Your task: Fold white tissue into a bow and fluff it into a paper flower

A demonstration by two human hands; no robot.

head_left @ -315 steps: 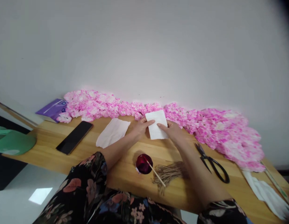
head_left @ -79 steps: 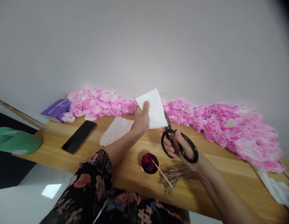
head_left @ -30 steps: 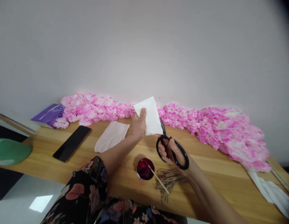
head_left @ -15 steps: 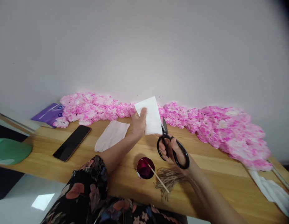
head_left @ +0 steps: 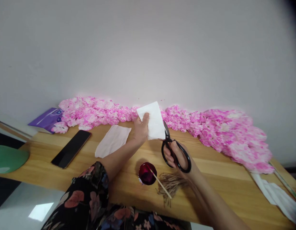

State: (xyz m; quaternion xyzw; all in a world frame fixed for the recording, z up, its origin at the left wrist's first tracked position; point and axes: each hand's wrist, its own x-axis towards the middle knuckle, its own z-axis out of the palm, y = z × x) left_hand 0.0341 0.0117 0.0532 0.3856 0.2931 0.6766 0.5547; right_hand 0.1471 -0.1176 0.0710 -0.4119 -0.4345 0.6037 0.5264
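My left hand (head_left: pixel 141 128) grips a folded white paper (head_left: pixel 154 123) with the thumb on its face, holding it above the table. In my right hand (head_left: pixel 178 156) are black-handled scissors (head_left: pixel 167 134), fingers through the loops, the blades pointing up at the paper's lower right edge. Whether the blades overlap the paper is hard to tell. Below the hands sits a small dark red cup (head_left: pixel 147 174) with a thin wooden stick (head_left: pixel 162 185) leaning out of it. Brown twine-like strands (head_left: pixel 170 185) lie beside the cup, under my right forearm.
Pink and white paper flowers (head_left: pixel 90 111) line the wall, with a larger heap (head_left: pixel 234 137) on the right. A purple packet (head_left: pixel 48 118), black phone (head_left: pixel 71 149), pale pink sheet (head_left: pixel 113 140) and green object (head_left: pixel 9 158) are at left; white cloth-like material (head_left: pixel 277 195) lies far right.
The view has shifted slightly. The scissors' blades look closer together and nearer the paper's edge; both hands keep their holds.
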